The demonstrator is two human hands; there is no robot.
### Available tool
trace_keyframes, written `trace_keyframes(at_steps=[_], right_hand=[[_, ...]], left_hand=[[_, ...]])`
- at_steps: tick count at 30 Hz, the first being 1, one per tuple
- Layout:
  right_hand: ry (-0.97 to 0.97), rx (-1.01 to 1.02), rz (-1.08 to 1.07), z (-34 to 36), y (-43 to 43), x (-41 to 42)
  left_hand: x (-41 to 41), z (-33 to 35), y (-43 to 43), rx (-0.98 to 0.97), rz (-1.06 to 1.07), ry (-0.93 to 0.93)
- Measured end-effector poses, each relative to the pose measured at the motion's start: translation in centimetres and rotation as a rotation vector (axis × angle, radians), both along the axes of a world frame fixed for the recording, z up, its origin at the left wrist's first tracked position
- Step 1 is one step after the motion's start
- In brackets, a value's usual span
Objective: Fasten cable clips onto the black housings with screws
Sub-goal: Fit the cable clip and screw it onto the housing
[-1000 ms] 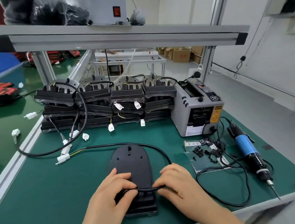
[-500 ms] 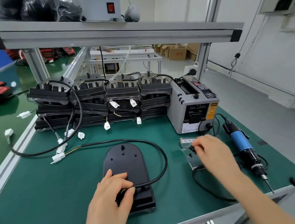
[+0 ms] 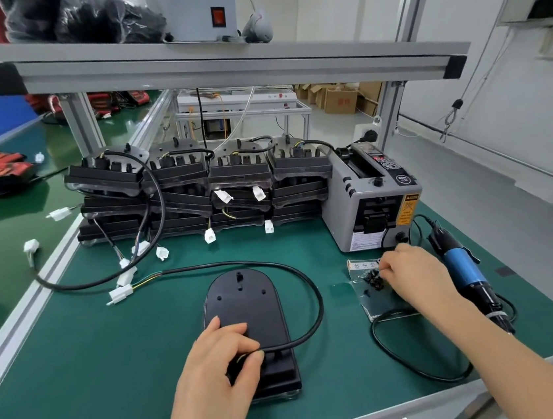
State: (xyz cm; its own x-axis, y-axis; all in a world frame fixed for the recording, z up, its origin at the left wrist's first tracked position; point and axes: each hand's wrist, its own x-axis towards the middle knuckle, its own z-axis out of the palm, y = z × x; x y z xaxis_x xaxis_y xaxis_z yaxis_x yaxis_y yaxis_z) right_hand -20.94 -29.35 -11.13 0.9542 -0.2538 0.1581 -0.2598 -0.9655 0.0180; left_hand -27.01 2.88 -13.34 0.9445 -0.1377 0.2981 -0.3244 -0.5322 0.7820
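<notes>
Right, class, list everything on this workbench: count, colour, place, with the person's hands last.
housing: one, black, flat at mat centre
cable: one, black, loops from housing towards a white connector
stacked housings: four stacks, black, back of mat
connectors: several, white, before the stacks
tape dispenser: one, grey, back right
screwdriver: one, blue and black, right side
small parts: a heap, black, on clear bag
mat: one, green, bench top
left hand: pinches cable on housing
right hand: fingertips at small parts
</notes>
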Motion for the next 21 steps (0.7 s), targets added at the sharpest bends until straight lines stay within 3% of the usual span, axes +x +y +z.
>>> trace_keyframes(at_steps=[4,8,10,13,21], right_hand=[[-0.243,0.617,0.146,2.2,4.4,-2.3],[-0.221,1.325,0.291,2.8,10.5,-5.5],[-0.206,1.542,0.29,2.4,12.6,-6.4],[-0.194,1.683,0.293,2.0,14.6,-7.0],[-0.264,1.71,0.298,1.3,15.8,-7.9]], left_hand=[[0.2,0.3,0.2,0.013,-0.02,0.022],[0.3,1.0,-0.1,0.045,-0.039,-0.048],[0.5,1.5,-0.5,0.064,-0.014,-0.149],[1.0,2.7,-1.3,0.083,-0.009,-0.218],[0.8,3.3,-1.5,0.065,0.02,-0.219]])
